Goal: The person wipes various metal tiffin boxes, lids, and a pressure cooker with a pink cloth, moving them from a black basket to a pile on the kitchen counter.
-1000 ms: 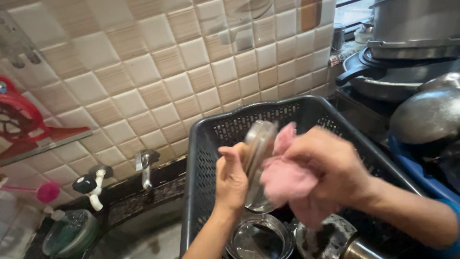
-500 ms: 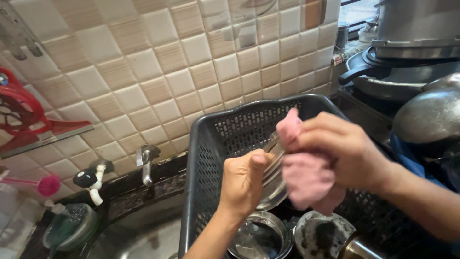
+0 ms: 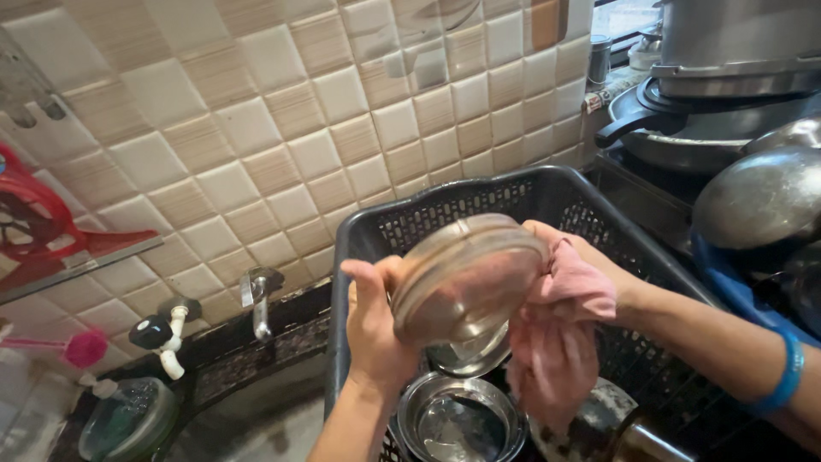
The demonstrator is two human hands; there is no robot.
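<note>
My left hand grips the left rim of a round steel lid or plate, held up over a dark plastic basket with its shiny underside facing me. My right hand is behind the plate's right edge, wrapped in a pink cloth that hangs down below it. Under the plate, inside the basket, lie a steel bowl and another steel vessel.
A beige tiled wall rises behind the basket. A tap and a black-knobbed valve stand over the sink at lower left. Steel pots and a dark pan crowd the right. A red rack hangs at left.
The plate has turned from edge-on to flat, its underside now facing me. My right hand with the cloth has moved behind its right rim.
</note>
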